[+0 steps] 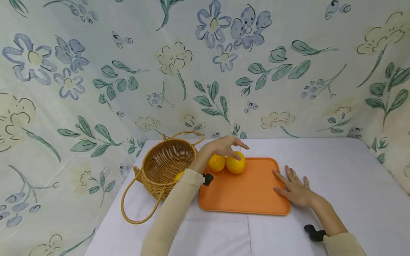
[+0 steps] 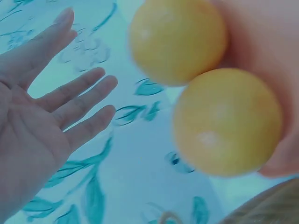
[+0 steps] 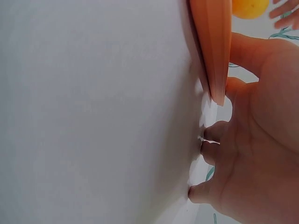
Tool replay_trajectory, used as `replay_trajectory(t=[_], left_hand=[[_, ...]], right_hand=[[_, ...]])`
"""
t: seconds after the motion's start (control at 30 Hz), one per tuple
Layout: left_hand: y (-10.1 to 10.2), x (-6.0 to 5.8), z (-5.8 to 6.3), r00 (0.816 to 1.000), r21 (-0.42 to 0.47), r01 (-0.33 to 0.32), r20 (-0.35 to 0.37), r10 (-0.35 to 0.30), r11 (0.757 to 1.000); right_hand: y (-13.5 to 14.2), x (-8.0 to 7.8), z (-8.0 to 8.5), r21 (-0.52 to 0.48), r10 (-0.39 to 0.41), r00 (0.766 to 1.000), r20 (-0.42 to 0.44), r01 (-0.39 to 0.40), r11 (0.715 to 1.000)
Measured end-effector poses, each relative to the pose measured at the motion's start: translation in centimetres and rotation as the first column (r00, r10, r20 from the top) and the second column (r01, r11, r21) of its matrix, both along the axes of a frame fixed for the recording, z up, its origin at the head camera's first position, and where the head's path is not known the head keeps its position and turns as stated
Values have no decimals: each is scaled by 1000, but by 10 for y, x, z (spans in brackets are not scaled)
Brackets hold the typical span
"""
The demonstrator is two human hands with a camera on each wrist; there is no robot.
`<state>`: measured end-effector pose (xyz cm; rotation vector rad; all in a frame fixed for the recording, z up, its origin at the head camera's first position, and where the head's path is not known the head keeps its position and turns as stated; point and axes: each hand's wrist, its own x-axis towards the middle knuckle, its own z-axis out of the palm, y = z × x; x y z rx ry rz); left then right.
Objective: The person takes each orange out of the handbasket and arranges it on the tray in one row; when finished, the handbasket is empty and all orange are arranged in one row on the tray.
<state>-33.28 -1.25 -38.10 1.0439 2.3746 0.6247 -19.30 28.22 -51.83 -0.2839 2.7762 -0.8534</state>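
Nearest us, a pale left sleeve (image 1: 173,213) slants up from the bottom of the head view, passing close over the right side of the wicker basket (image 1: 160,153). That closeness worries us: if the arm dips, the cuff could brush the rim or snag a handle (image 1: 136,222), and the basket could tip or shift. A yellow fruit (image 1: 178,176) inside it, partly hidden by the sleeve, would probably roll with it.

Two oranges, the left orange (image 1: 216,163) and the right orange (image 1: 236,165), sit side by side at the upper left of the tray (image 1: 243,192). Being round, with only a low edge around them, they could roll if a fingertip nudges one; a clumsy pinch on either might push its neighbour away. We also think too hard a push on the tray's right edge could slide everything leftward.

As for the grip, we see the left hand (image 1: 222,145) above the oranges, thumb and fingers well apart; the left wrist view shows a gap between it and the fruit, so it holds nothing. The right hand (image 1: 296,190), at the right of the head view, lies with fingers spread: thumb and forefinger touch the tray's edge, the other fingertips rest on the white tablecloth (image 1: 326,167).
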Motion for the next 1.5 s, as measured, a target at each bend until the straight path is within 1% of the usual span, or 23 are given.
replay_trajectory(t=[0.13, 0.2, 0.27, 0.37, 0.43, 0.5, 0.6, 0.67, 0.77, 0.87, 0.97, 1.07, 1.13, 1.2, 1.3, 1.4, 1.43, 1.5], left_hand=[[-13, -1, 30, 995, 25, 54, -87, -52, 998], [-25, -3, 43, 992, 41, 53, -114, -48, 998], [-41, -5, 53, 992, 47, 31, -120, -25, 998], [-66, -10, 62, 994, 53, -17, -108, 22, 998], [-85, -13, 65, 992, 53, -50, -109, 56, 997], [-104, -16, 65, 992, 74, -77, -98, 84, 994], [-132, -21, 60, 991, 105, -106, -66, 114, 989], [-149, -23, 55, 993, 126, -115, -17, 118, 985], [-172, -28, 43, 990, 149, -132, 71, 122, 980], [-190, -31, 31, 976, 163, -151, 179, 121, 975], [-203, -33, 23, 953, 152, -165, 278, 118, 975], [-211, -34, 15, 932, 123, -159, 346, 108, 980], [-214, -36, 8, 913, 95, -154, 394, 105, 983], [-217, -37, 2, 892, 65, -135, 443, 93, 989], [-223, -37, -5, 847, 33, -91, 528, 60, 995], [-228, -38, -12, 806, 23, -47, 592, 25, 999], [-229, -39, -13, 794, 19, -40, 608, 20, 999], [-229, -39, -16, 776, -3, -36, 629, 30, 999]], right_hand=[[-1, 0, 1, 5, 0, 1000, -3, 0, 1000], [-2, -1, 2, 10, -1, 1000, -2, 1, 1000], [-3, -1, 2, 10, 1, 1000, -7, -1, 1000], [-3, -2, 2, 16, 1, 1000, -6, -1, 1000], [-3, -2, 2, 19, 1, 1000, -5, -1, 1000], [-3, -1, 2, 20, 1, 1000, -3, -1, 1000], [-3, -1, 2, 21, 2, 1000, -3, -2, 1000], [-3, -1, 2, 22, 2, 1000, -2, -2, 1000], [-3, -1, 2, 28, 0, 1000, -1, 0, 1000], [-3, 0, 3, 26, -1, 1000, 0, 1, 1000], [-3, 1, 3, 23, 0, 1000, 2, 0, 1000], [-4, 1, 3, 22, 1, 1000, 4, -1, 1000], [-4, 1, 3, 22, 1, 1000, 2, -1, 1000], [-5, 1, 2, 21, 1, 1000, -1, -1, 1000], [-5, 1, 2, 12, 5, 1000, -8, -5, 1000], [-4, 0, 2, 9, 9, 1000, -9, -8, 1000], [-3, 0, 1, 10, 9, 1000, -10, -9, 1000], [-2, 0, 1, 13, 8, 1000, -10, -8, 1000]])
